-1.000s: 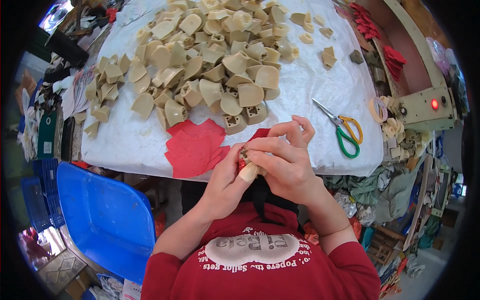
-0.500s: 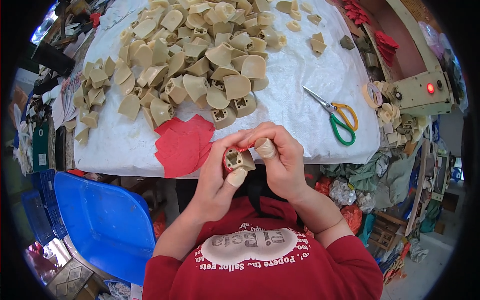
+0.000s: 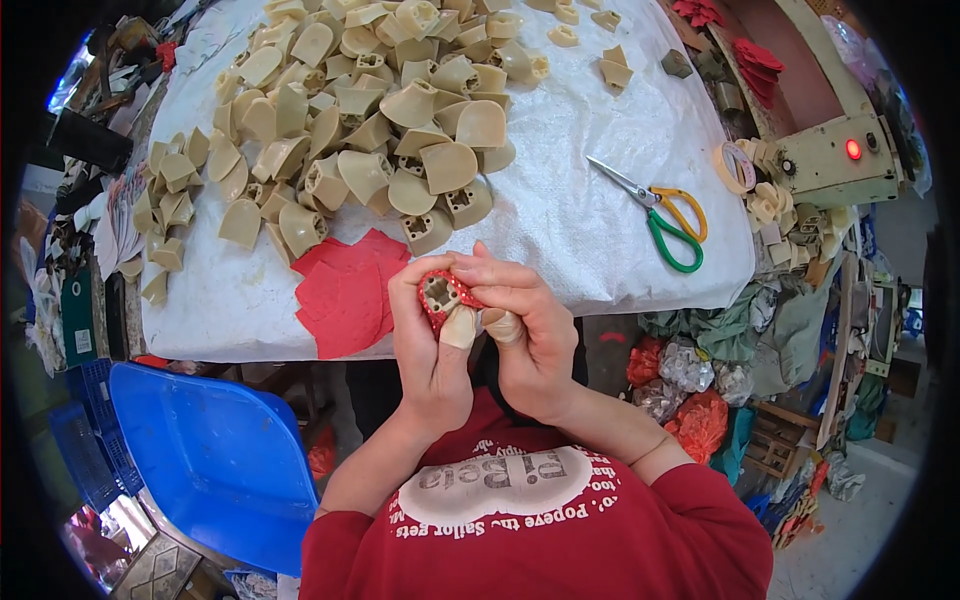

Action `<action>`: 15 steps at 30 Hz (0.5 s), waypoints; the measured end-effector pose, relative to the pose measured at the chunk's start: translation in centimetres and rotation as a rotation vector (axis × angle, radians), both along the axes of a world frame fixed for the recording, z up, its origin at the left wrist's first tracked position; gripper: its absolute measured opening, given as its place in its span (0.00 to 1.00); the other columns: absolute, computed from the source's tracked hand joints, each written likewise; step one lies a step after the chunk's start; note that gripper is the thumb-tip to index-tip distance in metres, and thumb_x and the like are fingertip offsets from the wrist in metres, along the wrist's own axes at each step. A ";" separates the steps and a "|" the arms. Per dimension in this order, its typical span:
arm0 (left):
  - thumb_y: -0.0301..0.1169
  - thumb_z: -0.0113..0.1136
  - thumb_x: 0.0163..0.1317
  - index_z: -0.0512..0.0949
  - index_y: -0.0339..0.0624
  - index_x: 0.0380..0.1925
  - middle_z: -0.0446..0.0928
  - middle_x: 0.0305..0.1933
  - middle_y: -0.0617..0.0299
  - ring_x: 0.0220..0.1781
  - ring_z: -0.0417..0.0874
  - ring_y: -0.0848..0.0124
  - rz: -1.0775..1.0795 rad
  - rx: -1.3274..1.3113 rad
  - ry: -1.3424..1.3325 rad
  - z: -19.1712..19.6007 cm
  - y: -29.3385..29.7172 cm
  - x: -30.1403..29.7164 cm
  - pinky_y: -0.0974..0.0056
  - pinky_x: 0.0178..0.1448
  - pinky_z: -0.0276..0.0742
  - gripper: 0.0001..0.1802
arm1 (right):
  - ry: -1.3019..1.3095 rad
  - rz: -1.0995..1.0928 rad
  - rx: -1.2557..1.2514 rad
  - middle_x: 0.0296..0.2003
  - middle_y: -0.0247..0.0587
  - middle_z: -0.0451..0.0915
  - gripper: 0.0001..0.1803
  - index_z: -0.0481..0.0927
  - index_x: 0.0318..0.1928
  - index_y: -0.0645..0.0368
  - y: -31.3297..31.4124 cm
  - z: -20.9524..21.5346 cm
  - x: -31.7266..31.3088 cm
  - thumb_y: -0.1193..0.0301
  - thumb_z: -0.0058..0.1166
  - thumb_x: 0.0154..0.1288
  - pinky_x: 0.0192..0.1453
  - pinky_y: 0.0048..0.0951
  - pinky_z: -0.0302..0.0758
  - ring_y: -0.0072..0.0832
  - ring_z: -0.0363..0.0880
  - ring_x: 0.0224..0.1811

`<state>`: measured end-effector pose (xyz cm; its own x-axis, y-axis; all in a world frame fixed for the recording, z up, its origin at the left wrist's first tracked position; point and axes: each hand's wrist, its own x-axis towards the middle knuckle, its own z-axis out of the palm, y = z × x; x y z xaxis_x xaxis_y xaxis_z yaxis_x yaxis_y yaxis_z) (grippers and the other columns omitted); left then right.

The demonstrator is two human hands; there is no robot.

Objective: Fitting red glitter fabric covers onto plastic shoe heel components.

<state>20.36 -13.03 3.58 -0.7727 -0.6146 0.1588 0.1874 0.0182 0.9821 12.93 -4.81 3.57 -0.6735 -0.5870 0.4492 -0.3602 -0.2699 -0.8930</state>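
Between my hands, just off the near table edge, is a beige plastic shoe heel (image 3: 438, 291), its hollow, holed end facing up and red covering around its sides. My left hand (image 3: 428, 365) is wrapped round it, the thumb against its near side. With fingers at the far right side and thumb close by, my right hand (image 3: 540, 345) grips the red covering (image 3: 466, 292) on the heel. Both thumbs wear pale wrappings. Red cut pieces (image 3: 345, 295) lie overlapped on the table just left of my hands. Beyond them spreads a pile of bare beige heels (image 3: 365, 165).
Scissors (image 3: 677, 230) with a green and a yellow handle lie right on the white-covered table (image 3: 560, 230). A blue basin (image 3: 205, 470) stands below left. At the right are a tape roll (image 3: 734, 168) and a machine box (image 3: 835, 175) with a lit red lamp.
My right hand has come down and closer to my left, and the red covering now wraps further round the heel's right side. The whole view has shifted slightly.
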 end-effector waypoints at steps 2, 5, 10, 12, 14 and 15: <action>0.35 0.44 0.66 0.60 0.35 0.55 0.67 0.51 0.55 0.52 0.70 0.70 0.008 -0.007 -0.010 0.3 -0.1 0.0 0.67 0.58 0.64 0.21 | 0.289 -0.067 0.046 0.47 0.49 0.76 0.16 0.73 0.47 0.64 -0.2 -0.5 -0.4 0.85 0.47 0.57 0.60 0.44 0.69 0.43 0.76 0.52; 0.40 0.40 0.69 0.59 0.36 0.56 0.66 0.51 0.57 0.51 0.70 0.71 -0.040 -0.017 -0.067 0.9 -0.7 0.0 0.68 0.57 0.64 0.22 | 0.484 -0.113 0.027 0.49 0.52 0.74 0.22 0.71 0.51 0.63 -0.4 -1.8 -0.7 0.86 0.49 0.53 0.58 0.43 0.70 0.47 0.75 0.52; 0.44 0.36 0.71 0.55 0.36 0.56 0.64 0.48 0.57 0.49 0.68 0.72 -0.165 0.254 -0.081 0.8 -0.7 0.4 0.68 0.53 0.65 0.24 | 0.591 -0.087 0.100 0.56 0.55 0.66 0.26 0.70 0.56 0.62 -0.5 -2.4 -0.4 0.85 0.51 0.53 0.59 0.42 0.69 0.50 0.69 0.57; 0.47 0.34 0.72 0.55 0.36 0.57 0.63 0.48 0.57 0.48 0.68 0.73 -0.155 0.244 -0.080 0.3 -0.6 0.5 0.69 0.51 0.65 0.26 | 0.614 -0.061 0.149 0.57 0.55 0.64 0.28 0.69 0.58 0.62 -0.4 -2.4 -0.4 0.84 0.52 0.53 0.59 0.41 0.68 0.50 0.67 0.58; 0.49 0.31 0.72 0.55 0.36 0.57 0.63 0.48 0.58 0.48 0.67 0.74 -0.142 0.235 -0.079 -0.2 -0.5 0.4 0.70 0.50 0.65 0.28 | 0.613 -0.003 0.178 0.59 0.56 0.61 0.27 0.68 0.59 0.61 -0.1 -2.1 -0.6 0.81 0.53 0.56 0.61 0.39 0.67 0.49 0.65 0.59; 0.50 0.31 0.71 0.55 0.35 0.57 0.65 0.47 0.58 0.46 0.68 0.74 -0.101 0.184 -0.114 -0.4 -0.6 0.4 0.70 0.48 0.65 0.29 | 0.610 -0.003 0.178 0.59 0.56 0.61 0.27 0.68 0.59 0.61 0.1 -1.4 -0.7 0.81 0.53 0.56 0.61 0.39 0.67 0.49 0.65 0.59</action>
